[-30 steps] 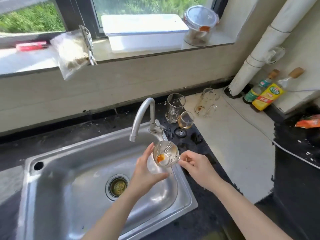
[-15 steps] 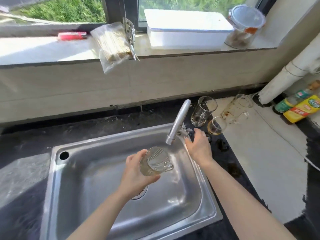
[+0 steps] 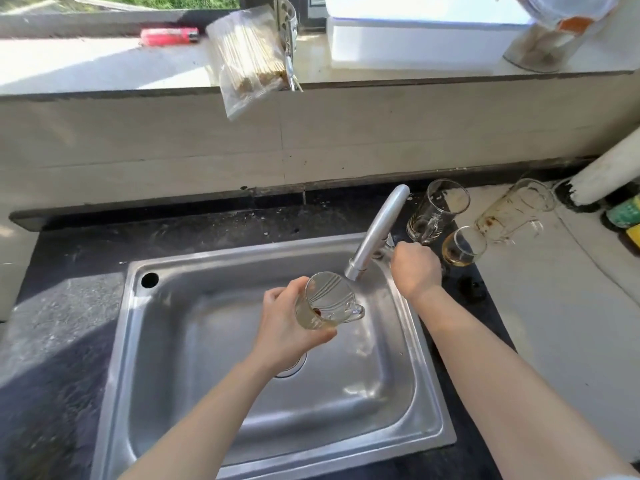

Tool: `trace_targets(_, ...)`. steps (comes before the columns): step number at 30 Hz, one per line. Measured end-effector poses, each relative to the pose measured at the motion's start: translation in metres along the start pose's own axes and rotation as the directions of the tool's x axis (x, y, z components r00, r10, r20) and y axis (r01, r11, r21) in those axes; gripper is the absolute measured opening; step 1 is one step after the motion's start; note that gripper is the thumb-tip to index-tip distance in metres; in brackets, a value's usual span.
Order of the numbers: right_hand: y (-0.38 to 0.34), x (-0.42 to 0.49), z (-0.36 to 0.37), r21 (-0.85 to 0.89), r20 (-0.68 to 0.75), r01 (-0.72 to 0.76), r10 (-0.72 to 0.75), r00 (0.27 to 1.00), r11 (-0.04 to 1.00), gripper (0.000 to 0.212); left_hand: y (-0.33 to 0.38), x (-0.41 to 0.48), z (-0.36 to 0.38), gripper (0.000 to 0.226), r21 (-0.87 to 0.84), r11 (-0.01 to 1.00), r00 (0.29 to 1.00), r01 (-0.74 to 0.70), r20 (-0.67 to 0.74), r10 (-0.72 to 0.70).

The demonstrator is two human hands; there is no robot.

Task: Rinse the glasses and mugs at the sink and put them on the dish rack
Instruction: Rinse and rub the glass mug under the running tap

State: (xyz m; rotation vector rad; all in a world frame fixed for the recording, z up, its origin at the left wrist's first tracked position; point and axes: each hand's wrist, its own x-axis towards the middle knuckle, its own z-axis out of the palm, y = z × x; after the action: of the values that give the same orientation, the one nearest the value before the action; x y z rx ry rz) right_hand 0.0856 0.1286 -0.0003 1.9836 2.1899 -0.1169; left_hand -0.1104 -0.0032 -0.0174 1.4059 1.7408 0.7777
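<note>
The left hand (image 3: 287, 327) grips the glass mug (image 3: 325, 301) tilted over the sink (image 3: 346, 393) (just below the faucet (image 3: 379, 230) spout), while the right hand (image 3: 415, 268) curls at the faucet's base, seemingly round its hidden handle.

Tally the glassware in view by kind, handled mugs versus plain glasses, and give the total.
Handled mugs: 3 (held mug in the left hand; back mug and right mug on the counter)
Plain glass, no handle showing: 1
Total: 4
</note>
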Motion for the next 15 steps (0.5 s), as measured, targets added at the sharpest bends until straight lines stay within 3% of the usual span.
trace_targets(15,-0.003,-0.008,0.001,-0.206,0.057,0.244,-0.237,0.970,0.948,0.028,0.012,-0.003,0.010,0.078,0.000,1.000,0.999,0.025,-0.046,-0.025)
